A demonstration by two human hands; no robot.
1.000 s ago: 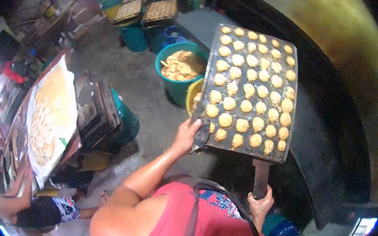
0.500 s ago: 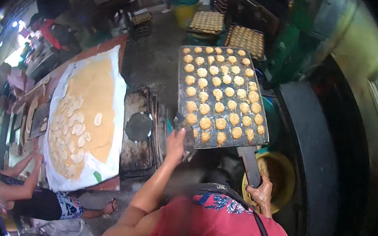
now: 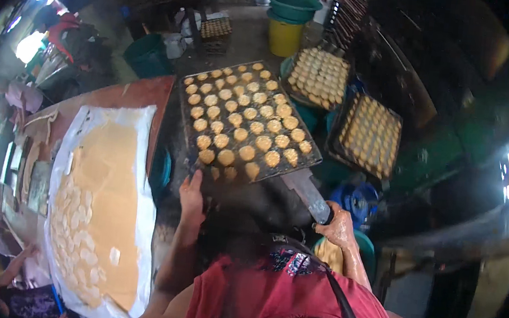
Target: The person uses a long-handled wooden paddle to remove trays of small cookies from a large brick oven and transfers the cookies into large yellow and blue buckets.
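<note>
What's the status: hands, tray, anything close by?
Right hand gripping flat handle; left hand at near-left corner of tray. Tray rowed with round golden pieces. Two more filled trays beyond, rightward.

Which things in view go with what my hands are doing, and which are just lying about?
With your hands:
dark rectangular metal tray, near corner by your left hand
round golden biscuits on it
flat grey metal handle, in your right hand

Seemingly lying about:
yellow cylindrical bucket
dark-green plastic tub
blue rounded plastic container
</note>
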